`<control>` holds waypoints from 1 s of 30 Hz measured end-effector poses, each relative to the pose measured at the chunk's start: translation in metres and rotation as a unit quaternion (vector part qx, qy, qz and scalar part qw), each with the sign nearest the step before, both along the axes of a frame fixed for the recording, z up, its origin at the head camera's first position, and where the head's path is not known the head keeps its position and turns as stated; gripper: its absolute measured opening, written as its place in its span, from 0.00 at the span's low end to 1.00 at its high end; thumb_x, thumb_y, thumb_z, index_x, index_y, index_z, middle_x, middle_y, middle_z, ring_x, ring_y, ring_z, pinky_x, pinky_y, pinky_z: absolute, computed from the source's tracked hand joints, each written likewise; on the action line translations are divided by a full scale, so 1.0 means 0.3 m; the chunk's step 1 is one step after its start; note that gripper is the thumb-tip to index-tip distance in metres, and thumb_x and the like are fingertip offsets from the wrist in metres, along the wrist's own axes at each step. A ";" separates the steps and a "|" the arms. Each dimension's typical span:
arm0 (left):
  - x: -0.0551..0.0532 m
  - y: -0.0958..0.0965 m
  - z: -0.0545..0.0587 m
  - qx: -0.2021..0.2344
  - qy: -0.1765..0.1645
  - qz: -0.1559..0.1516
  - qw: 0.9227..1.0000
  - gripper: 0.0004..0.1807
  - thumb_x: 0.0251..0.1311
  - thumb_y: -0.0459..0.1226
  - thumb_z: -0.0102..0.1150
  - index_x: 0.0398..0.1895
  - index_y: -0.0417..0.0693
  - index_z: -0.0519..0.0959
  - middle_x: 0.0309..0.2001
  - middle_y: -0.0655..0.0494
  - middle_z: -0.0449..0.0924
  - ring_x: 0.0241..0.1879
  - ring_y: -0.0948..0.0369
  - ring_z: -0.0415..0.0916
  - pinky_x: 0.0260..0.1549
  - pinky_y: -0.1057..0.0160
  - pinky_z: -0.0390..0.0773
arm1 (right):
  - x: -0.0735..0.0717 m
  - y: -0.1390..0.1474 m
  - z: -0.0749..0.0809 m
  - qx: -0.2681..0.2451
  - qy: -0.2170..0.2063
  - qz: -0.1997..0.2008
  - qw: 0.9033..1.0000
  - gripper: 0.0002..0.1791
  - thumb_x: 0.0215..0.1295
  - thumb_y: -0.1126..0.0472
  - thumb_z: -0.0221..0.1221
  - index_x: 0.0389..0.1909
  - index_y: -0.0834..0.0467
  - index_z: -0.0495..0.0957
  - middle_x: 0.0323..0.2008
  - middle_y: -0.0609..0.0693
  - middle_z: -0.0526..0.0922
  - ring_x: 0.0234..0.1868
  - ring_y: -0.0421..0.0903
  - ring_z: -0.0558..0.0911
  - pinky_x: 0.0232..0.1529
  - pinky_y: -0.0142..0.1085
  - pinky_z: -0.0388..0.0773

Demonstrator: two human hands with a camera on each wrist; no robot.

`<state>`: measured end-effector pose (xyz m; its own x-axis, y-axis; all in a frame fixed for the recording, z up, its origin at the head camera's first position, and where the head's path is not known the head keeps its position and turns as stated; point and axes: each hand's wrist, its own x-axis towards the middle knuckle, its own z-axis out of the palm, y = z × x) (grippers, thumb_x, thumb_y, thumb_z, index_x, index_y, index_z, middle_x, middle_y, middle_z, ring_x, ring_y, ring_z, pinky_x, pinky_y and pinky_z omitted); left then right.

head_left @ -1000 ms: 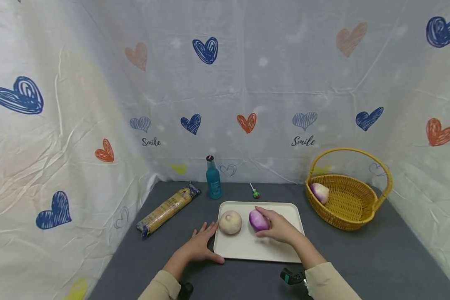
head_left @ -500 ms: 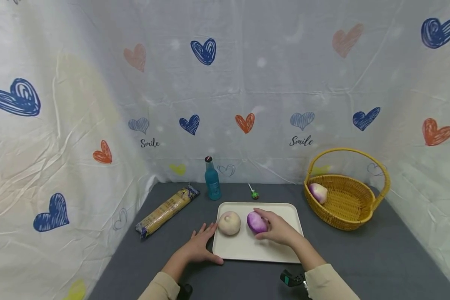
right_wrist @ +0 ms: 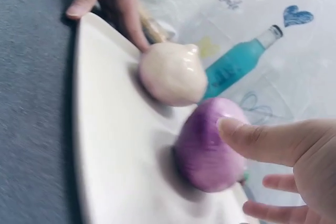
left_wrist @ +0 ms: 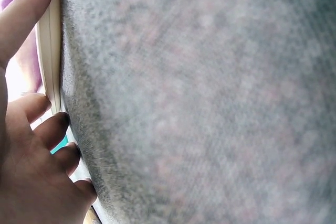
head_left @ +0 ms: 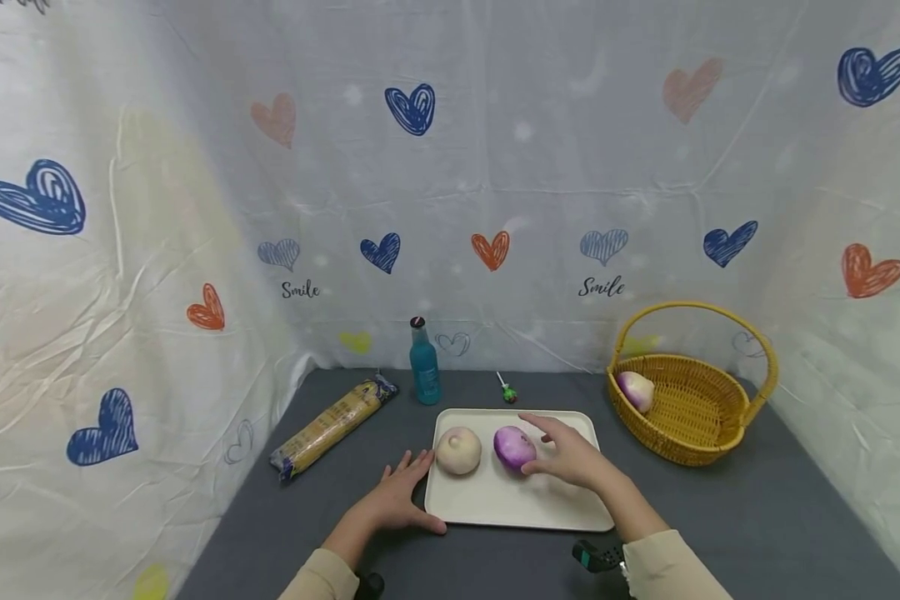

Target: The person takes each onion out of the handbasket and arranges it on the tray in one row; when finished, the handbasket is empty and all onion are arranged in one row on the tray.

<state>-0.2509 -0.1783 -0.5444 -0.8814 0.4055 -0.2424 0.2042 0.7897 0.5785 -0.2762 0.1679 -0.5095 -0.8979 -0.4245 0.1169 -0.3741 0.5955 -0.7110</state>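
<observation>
A cream-coloured tray (head_left: 495, 507) lies on the dark cloth, bearing a pale turnip (head_left: 458, 451) on its left and a purple turnip (head_left: 514, 448) near its middle. My left hand (head_left: 395, 497) rests at the tray's left end, fingers spread, thumb by the front corner; in the left wrist view its fingertips (left_wrist: 39, 100) meet the tray's edge. On the purple turnip's right side, my right hand (head_left: 573, 454) stands with fingers spread and parted from it. Its thumb (right_wrist: 257, 139) overlaps the turnip in the right wrist view; whether they touch, I cannot tell.
A yellow wicker basket (head_left: 690, 454) at the back right holds a purple-and-white turnip (head_left: 636, 391). Behind the tray are a blue bottle (head_left: 424, 367) and a green lollipop (head_left: 508, 392). A long yellow packet (head_left: 333, 427) lies at the left. A heart-printed curtain (head_left: 540, 183) closes the back.
My right hand has let go of the purple turnip and drawn slightly right, its fingers spreading. The turnip stays on the tray. The left hand has kept its place at the tray.
</observation>
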 end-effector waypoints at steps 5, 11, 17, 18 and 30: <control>0.000 -0.003 0.005 -0.001 0.001 0.001 1.000 0.68 0.39 0.63 0.78 0.82 0.50 0.51 0.81 0.45 0.49 0.80 0.39 0.37 0.71 0.27 0.38 | -0.014 0.057 0.054 -0.007 0.009 0.003 1.000 0.44 0.57 0.52 0.74 0.74 0.53 0.66 0.70 0.59 0.72 0.59 0.66 0.78 0.49 0.52 0.84; 0.003 -0.006 0.004 0.000 0.001 0.001 1.000 0.68 0.40 0.63 0.78 0.82 0.51 0.51 0.81 0.45 0.49 0.80 0.39 0.37 0.71 0.27 0.38 | -0.027 0.135 0.125 0.004 0.030 0.014 0.999 0.42 0.60 0.51 0.72 0.73 0.55 0.67 0.70 0.60 0.72 0.60 0.64 0.79 0.48 0.50 0.85; 0.004 -0.008 -0.002 0.004 0.002 0.005 1.000 0.68 0.39 0.64 0.78 0.82 0.51 0.51 0.81 0.45 0.49 0.80 0.40 0.37 0.71 0.27 0.38 | -0.039 0.196 0.165 0.023 0.039 0.005 0.999 0.41 0.59 0.51 0.72 0.72 0.57 0.69 0.69 0.61 0.73 0.58 0.65 0.80 0.49 0.54 0.83; 0.003 -0.008 -0.003 0.004 0.002 0.004 1.000 0.68 0.39 0.64 0.78 0.82 0.51 0.52 0.81 0.45 0.49 0.80 0.40 0.37 0.71 0.27 0.38 | -0.041 0.206 0.169 0.018 0.037 0.007 0.999 0.40 0.59 0.52 0.72 0.71 0.57 0.69 0.69 0.62 0.73 0.58 0.66 0.80 0.49 0.54 0.83; -0.007 0.002 -0.002 0.001 0.001 0.000 1.000 0.68 0.39 0.64 0.78 0.82 0.51 0.51 0.81 0.45 0.49 0.80 0.39 0.37 0.71 0.27 0.38 | -0.067 0.358 0.197 -0.010 0.015 0.005 1.000 0.38 0.62 0.52 0.70 0.71 0.56 0.70 0.65 0.65 0.74 0.60 0.68 0.78 0.53 0.55 0.82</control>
<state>-0.2530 -0.1778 -0.5450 -0.8816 0.4068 -0.2393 0.2063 0.7882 0.5799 -0.2963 0.2753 -0.4504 -0.8899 -0.4298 0.1527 -0.4009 0.5772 -0.7114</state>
